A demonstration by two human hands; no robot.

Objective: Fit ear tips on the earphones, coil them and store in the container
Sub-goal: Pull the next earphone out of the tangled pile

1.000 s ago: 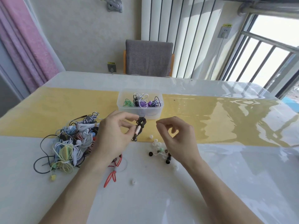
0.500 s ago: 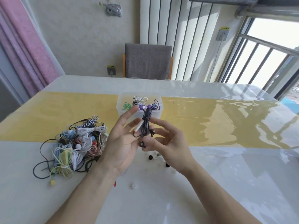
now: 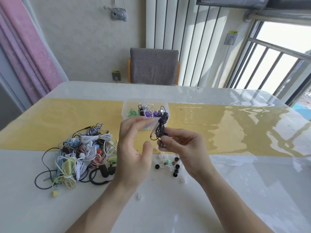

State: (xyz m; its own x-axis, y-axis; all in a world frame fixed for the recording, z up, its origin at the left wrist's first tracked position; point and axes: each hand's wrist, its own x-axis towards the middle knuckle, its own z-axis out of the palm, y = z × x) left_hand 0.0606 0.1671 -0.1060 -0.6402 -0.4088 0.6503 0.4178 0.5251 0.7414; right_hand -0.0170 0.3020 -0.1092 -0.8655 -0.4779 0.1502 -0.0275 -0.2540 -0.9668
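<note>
A coiled black earphone bundle with a pale metallic plug [image 3: 160,127] hangs above the worktop [image 3: 218,190], just in front of the clear plastic container of coiled earphones [image 3: 145,110]. The right hand [image 3: 183,151] pinches its lower end; the left hand [image 3: 134,148] is spread loosely beside it. Below lie loose black, white and green ear tips [image 3: 168,165]; a tangled pile of multicoloured earphones [image 3: 80,153] sits left.

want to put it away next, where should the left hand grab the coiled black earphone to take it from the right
Pinch the wound middle of the black earphone bundle from its left side, above the right hand's fingers. The wraps there hold the loops together, and that side faces the open left hand.
</note>
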